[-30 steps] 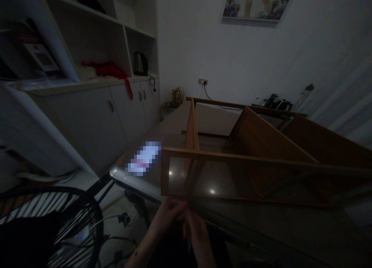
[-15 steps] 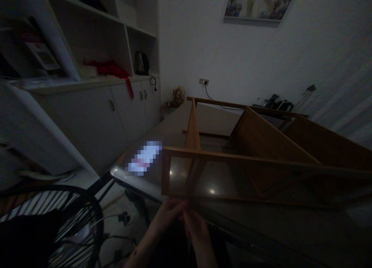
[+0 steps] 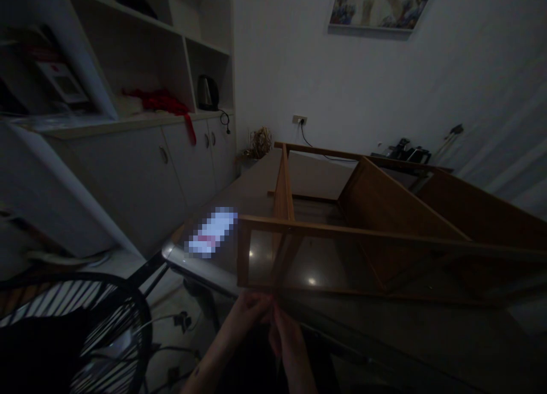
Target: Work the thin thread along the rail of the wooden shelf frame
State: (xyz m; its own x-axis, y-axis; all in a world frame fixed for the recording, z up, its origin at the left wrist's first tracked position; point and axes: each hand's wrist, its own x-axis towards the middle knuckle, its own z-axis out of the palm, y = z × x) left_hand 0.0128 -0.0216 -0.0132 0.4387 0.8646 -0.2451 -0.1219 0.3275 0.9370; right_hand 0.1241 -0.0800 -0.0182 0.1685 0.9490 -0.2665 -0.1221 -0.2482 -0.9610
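Low in the head view, my left hand [image 3: 252,309] and my right hand [image 3: 287,332] meet fingertip to fingertip at the table's near edge. Both are closed in a pinch. A reddish tint shows where the fingertips touch; whatever lies between them is too dark and small to make out. Just beyond my hands a brown wooden shelf frame [image 3: 342,230] lies on its side on the table [image 3: 256,180]. Its near bottom rail runs close to my fingers. Left of the frame lies a bright, pixelated flat rectangle [image 3: 212,232].
A black slatted chair [image 3: 143,320] stands at the lower left, with cables and a plug [image 3: 183,321] on the floor beside it. White cabinets [image 3: 128,166] line the left side, holding a kettle [image 3: 208,93] and red cloth [image 3: 160,101]. Dark objects [image 3: 404,150] sit behind the frame.
My right hand has turned slightly and its fingers have shifted at the meeting point. My left hand stays nearly in place. The frame and table have not moved.
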